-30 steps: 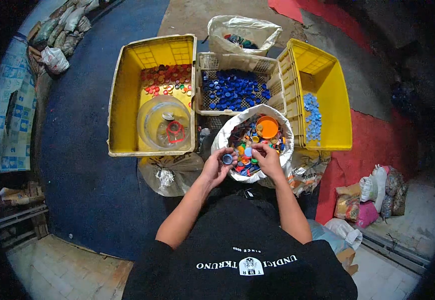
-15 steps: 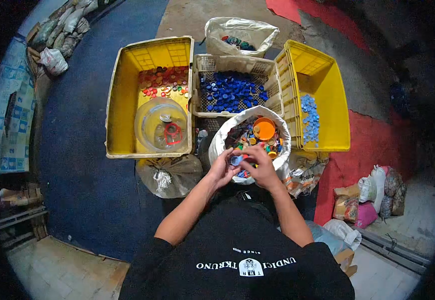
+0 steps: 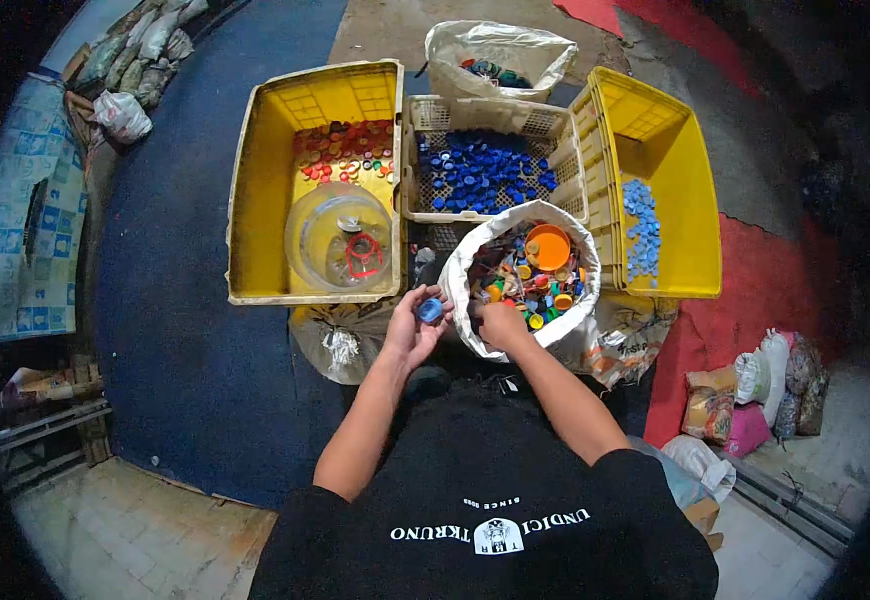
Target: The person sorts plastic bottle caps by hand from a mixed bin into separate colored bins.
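My left hand (image 3: 414, 325) is palm up left of the white sack, its fingers curled round a blue bottle cap (image 3: 430, 310). Inside the near left part of the white sack (image 3: 587, 250), my right hand (image 3: 503, 326) reaches down among mixed bottle caps (image 3: 537, 320); its fingertips are hidden, so I cannot see whether it grips any. A large orange lid (image 3: 548, 247) lies on top of the mixed caps. Beyond the sack, a cream crate (image 3: 417, 203) holds many dark blue caps (image 3: 485, 170).
At left, a yellow crate (image 3: 245, 230) contains red caps (image 3: 345, 148) and a clear round container (image 3: 305, 240). Another yellow crate (image 3: 690, 230) at right has light blue caps (image 3: 641, 228). An open white bag (image 3: 500, 35) stands behind; tied sacks (image 3: 340, 350) sit below the crates.
My hands have parted: the left has moved left with the blue cap, while the right has gone down into the sack. The whole view has shifted slightly.
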`<state>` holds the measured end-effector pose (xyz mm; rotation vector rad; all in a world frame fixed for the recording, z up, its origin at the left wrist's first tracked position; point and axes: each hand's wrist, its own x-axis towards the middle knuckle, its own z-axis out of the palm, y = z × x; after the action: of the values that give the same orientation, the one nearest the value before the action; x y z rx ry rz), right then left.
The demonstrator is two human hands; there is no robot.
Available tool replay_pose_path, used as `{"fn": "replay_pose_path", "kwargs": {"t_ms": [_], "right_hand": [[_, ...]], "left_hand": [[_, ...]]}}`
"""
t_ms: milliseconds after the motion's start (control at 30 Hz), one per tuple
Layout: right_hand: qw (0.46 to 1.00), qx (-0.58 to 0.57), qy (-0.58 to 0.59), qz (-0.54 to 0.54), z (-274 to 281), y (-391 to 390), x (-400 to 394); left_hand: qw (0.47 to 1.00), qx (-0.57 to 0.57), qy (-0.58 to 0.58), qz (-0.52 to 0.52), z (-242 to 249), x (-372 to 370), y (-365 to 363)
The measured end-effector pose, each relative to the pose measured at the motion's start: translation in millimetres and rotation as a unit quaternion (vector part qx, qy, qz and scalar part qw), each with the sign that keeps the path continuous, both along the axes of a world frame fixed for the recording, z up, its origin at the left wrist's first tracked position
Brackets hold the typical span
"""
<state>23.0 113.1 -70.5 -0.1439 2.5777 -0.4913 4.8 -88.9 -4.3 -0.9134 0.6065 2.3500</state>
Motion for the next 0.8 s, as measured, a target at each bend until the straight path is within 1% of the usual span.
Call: {"fn": "replay_pose_path", "kwargs": {"t_ms": [33, 67, 133, 167, 267, 300, 333, 433, 467, 533, 567, 600, 667, 700, 800], "right_hand": [[0.999, 0.019, 0.024, 0.027, -9, -4, 3], [0.999, 0.015, 0.025, 0.029, -17, -7, 5], [0.996, 0.07, 0.021, 0.046, -27, -9, 9], [0.996, 0.052, 0.052, 0.051, -31, -7, 11], [0.994, 0.062, 0.066, 0.064, -28, -5, 10], [0.996, 0.063, 0.037, 0.057, -23, -3, 8], [0.996, 0.063, 0.037, 0.057, -13, -2, 8], [0.995, -0.078, 0.017, -0.055, 12, 10, 6], [0.995, -0.076, 0.018, -0.056, 13, 16, 8], [0.964, -0.217, 0.091, -0.124, 14, 29, 14], [0.96, -0.207, 0.16, -0.102, 14, 35, 16], [0.96, -0.203, 0.163, -0.106, 24, 38, 16], [0.949, -0.249, 0.062, -0.185, 52, 43, 17], [0.939, -0.269, 0.127, -0.171, 57, 43, 18], [0.933, -0.263, 0.138, -0.203, 78, 50, 23]], "left_hand": [[1.0, -0.001, -0.002, 0.003, -1, 4, -4], [1.0, -0.001, -0.002, 0.006, -2, 6, -7], [1.0, -0.007, -0.004, 0.008, -3, 13, -9], [1.0, -0.004, -0.004, 0.011, -5, 15, -8], [1.0, 0.004, -0.003, 0.008, -9, 19, -5], [1.0, -0.002, -0.008, 0.004, -9, 20, -3], [1.0, -0.009, -0.013, 0.0, -8, 20, -2], [1.0, -0.012, 0.0, -0.007, -4, 15, 0], [1.0, -0.011, 0.006, -0.01, -2, 13, 2], [1.0, -0.011, 0.012, -0.017, 0, 8, 6], [1.0, -0.013, 0.018, -0.022, 1, 6, 8], [0.999, -0.01, 0.019, -0.027, 3, 3, 12], [0.999, -0.018, 0.019, -0.046, 7, -1, 19], [0.997, -0.023, 0.025, -0.064, 14, -3, 24], [0.994, 0.003, 0.045, -0.096, 14, -6, 38]]}}
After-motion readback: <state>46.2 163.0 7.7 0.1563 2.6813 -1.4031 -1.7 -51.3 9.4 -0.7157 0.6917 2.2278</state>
